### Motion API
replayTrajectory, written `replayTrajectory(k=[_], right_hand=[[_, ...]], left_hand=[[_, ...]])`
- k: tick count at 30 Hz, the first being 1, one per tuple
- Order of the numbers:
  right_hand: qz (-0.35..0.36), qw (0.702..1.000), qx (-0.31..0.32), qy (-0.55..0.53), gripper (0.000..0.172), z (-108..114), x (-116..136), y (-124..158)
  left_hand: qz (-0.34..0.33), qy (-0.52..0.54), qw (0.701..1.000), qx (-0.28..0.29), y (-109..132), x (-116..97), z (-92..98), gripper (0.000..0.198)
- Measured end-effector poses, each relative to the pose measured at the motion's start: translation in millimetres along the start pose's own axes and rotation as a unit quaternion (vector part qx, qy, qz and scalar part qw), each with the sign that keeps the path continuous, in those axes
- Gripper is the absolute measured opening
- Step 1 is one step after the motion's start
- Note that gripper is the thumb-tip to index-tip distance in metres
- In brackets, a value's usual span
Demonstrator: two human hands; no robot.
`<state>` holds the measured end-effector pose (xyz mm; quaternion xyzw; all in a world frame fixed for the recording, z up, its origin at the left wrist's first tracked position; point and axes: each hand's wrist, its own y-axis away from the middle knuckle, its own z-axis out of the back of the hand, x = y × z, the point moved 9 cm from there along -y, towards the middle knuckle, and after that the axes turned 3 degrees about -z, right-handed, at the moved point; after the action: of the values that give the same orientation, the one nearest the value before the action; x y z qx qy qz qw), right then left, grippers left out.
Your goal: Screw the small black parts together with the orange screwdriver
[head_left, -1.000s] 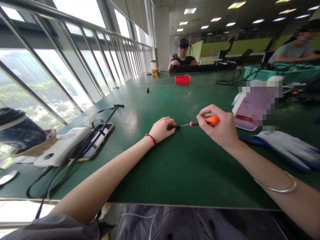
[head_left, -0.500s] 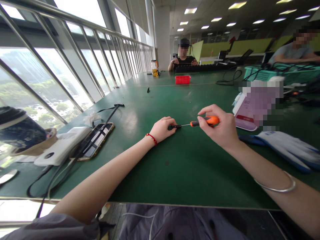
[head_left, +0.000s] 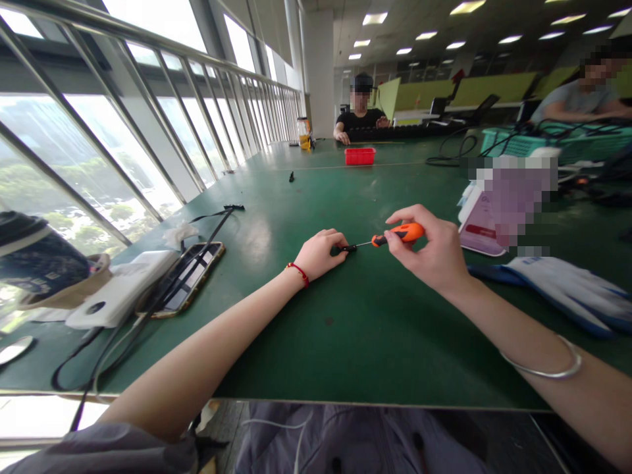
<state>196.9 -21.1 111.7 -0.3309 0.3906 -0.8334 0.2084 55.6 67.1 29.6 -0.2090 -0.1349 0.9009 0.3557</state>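
Observation:
My right hand [head_left: 432, 253] pinches the orange handle of a small screwdriver [head_left: 395, 235], whose thin shaft points left. Its tip meets a small black part [head_left: 347, 248] that my left hand [head_left: 320, 253] holds down on the green table [head_left: 355, 329] with closed fingers. A red cord circles my left wrist and a silver bangle my right forearm. Most of the black part is hidden under my fingers.
At the left lie a phone [head_left: 185, 286], a white power bank [head_left: 121, 293], black cables and a dark cup [head_left: 37, 263]. White and blue gloves [head_left: 567, 293] lie at the right. A red bin [head_left: 360, 156] stands far off, where two other people sit.
My right hand has tilted the screwdriver handle slightly up and to the left. My left hand and the black part stay where they were.

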Motion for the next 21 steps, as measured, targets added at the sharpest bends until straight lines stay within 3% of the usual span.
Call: replayTrajectory(k=[12, 17, 21], right_hand=[[-0.023, 1.0, 0.011, -0.005, 0.003, -2.6, -2.7, 0.8], [0.004, 1.0, 0.001, -0.017, 0.015, -0.5, 2.6, 0.8], [-0.007, 1.0, 0.015, -0.007, 0.007, -3.4, 0.0, 1.2]], left_hand=[[0.001, 0.0, 1.0, 0.001, 0.0, -0.3, 0.4, 0.013], [-0.002, -0.002, 1.0, 0.001, -0.2, -0.2, -0.5, 0.013], [-0.005, -0.005, 1.0, 0.002, -0.3, -0.5, -0.6, 0.013]])
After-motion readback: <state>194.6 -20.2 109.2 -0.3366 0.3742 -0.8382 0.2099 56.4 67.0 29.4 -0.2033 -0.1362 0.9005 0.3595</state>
